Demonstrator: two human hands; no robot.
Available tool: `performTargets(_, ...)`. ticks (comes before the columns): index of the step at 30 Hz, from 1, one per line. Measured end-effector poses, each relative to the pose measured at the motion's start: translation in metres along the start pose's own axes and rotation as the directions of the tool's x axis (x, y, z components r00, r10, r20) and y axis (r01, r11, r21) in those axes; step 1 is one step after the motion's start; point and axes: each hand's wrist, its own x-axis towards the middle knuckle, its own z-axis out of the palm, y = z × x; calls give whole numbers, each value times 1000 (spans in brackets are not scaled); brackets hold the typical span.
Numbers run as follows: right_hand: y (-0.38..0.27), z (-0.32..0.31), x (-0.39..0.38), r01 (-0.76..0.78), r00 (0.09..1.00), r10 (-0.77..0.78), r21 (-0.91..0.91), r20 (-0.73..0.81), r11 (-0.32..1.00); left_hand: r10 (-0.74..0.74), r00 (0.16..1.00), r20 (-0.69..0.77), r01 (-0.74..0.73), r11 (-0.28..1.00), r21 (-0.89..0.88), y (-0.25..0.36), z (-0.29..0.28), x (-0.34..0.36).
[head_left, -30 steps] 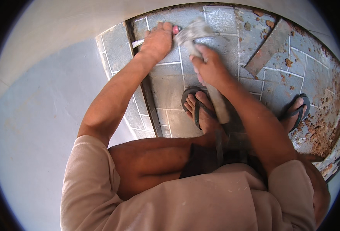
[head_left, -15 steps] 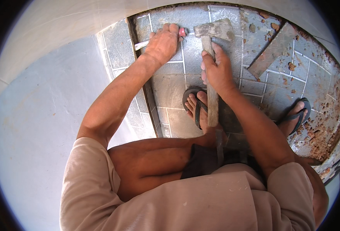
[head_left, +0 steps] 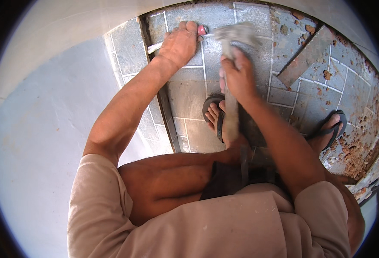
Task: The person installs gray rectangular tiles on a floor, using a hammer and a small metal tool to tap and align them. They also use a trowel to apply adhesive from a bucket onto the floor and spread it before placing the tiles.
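Note:
My left hand [head_left: 179, 45] is closed around a chisel-like tool. Its red handle end [head_left: 203, 30] sticks out on the right, and a pale flat blade [head_left: 155, 47] shows on the left, its tip by a narrow upright edge strip [head_left: 163, 99]. The middle of the tool is hidden by my fingers. In my right hand [head_left: 239, 77] is a hammer, gripped high on its wooden handle [head_left: 231, 116]. The hammer head [head_left: 237, 34] is smeared by motion and sits just right of the red end; whether they touch cannot be made out.
Grey block-patterned tiles [head_left: 249, 56] cover the floor, with a smooth pale surface [head_left: 60, 129] left of the strip. A flat dirty bar [head_left: 305, 56] lies at the right, near brown rubble [head_left: 357, 150]. My sandalled feet rest on the tiles, the left sandal [head_left: 213, 105] below the hammer.
The hammer has swung slightly left toward the tool's red end, and its head is now blurred. My left hand has shifted a little left and up in the view, still holding the tool.

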Motion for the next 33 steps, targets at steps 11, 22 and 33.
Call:
performTargets(11, 5, 29, -4, 155, 976, -111, 242, -187, 958, 3, 1000, -25, -3, 1000, -8, -2, 0, -6)
performTargets(22, -18, -2, 4, -97, 994, 99, -64, 37, 993, 85, 992, -89, -88, 996, -33, -7, -1, -12)
performTargets(33, -15, -7, -1, 104, 994, -102, -48, 49, 993, 73, 992, -106, -78, 996, -43, -9, -8, -20)
